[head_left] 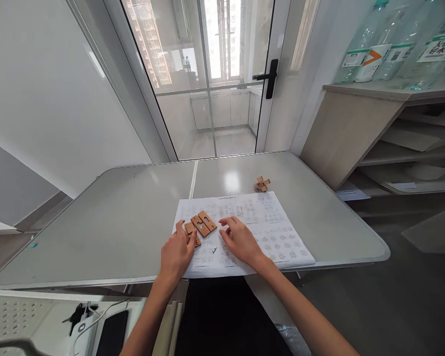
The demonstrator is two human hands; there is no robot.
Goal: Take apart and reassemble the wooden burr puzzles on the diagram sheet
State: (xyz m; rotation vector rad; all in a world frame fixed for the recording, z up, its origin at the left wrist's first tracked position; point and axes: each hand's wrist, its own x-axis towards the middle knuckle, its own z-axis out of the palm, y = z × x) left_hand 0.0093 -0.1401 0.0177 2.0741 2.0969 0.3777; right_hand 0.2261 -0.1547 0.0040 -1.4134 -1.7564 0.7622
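- Near left: left hand (176,251) curled low on the printed sheet (282,237), fingertips on a small wooden piece (192,235); cannot tell whether pinched or merely touched; risk of flicking it away with a hurried lift
- Just right of that and a little farther: two flat wooden slabs (203,223) lying side by side, touching each other and hard against the small piece; likely to be knocked askew by any sideways push of the fingers
- Under both hands: sheet lying loose on the table (114,222), near edge at the table's near rim; could slip off under leaning palms, carrying the pieces along
- Right of centre: right hand (241,241) released, flat on the sheet, fingers spread, grasping nothing, near the slabs but apart; could drag or crease the paper
- Far right: assembled wooden cross (261,184) alone on bare table beyond the sheet, well apart from both hands; little danger except from a sweeping arm
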